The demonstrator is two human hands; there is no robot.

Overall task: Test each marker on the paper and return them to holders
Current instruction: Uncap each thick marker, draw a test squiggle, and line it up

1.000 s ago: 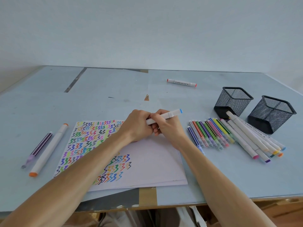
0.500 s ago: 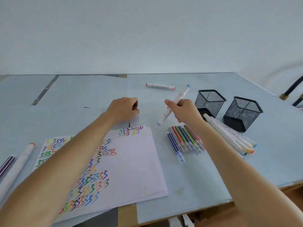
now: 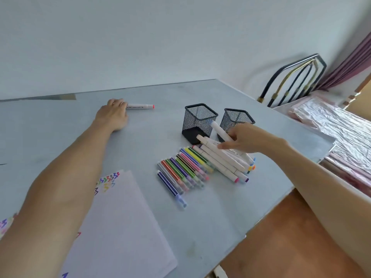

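My right hand [image 3: 244, 139] holds a white marker with a blue cap [image 3: 219, 129], tilted just above the pile of thick white markers [image 3: 222, 160], in front of two black mesh holders [image 3: 198, 122] [image 3: 236, 121]. A row of thin coloured markers [image 3: 183, 170] lies left of the pile. My left hand [image 3: 113, 115] reaches to the far side of the table and its fingers touch the near end of a white marker with a red tip [image 3: 140, 106]. The paper [image 3: 120, 227] with coloured zigzag marks lies at the lower left, partly under my left arm.
The grey table [image 3: 160, 137] ends at its right edge [image 3: 281, 201] close to the markers. Beyond it stand a bed with pink bedding [image 3: 337, 125] and a metal bed frame [image 3: 291, 81]. Wooden floor [image 3: 281, 247] shows below.
My right hand carried the blue-capped marker right and down to the white marker pile. My left hand left the paper area and reached forward to the red-tipped marker. The view swung right.
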